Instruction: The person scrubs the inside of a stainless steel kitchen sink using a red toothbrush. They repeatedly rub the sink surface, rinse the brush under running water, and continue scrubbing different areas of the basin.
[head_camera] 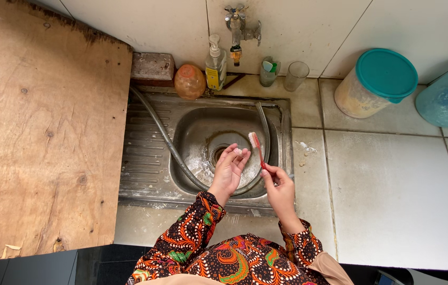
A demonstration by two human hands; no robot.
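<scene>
Right hand (279, 184): a red toothbrush (257, 148) is pinched by its handle end; a slip is risked.
Left hand (230, 168): cupped, something small and pale is gripped at the fingertips, above the sink (144, 158) drain (218, 153), where it could be lost.

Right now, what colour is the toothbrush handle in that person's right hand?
Red, with pale bristles; the toothbrush shows best in the head view, held upright by the right hand over the sink.

we see both arms in long sleeves of dark batik cloth, patterned with orange, red and green swirls and dotted curls; the cuffs end at the wrists, above the bare left hand (229, 170) and right hand (279, 189); a beige fabric edge shows below.
</scene>
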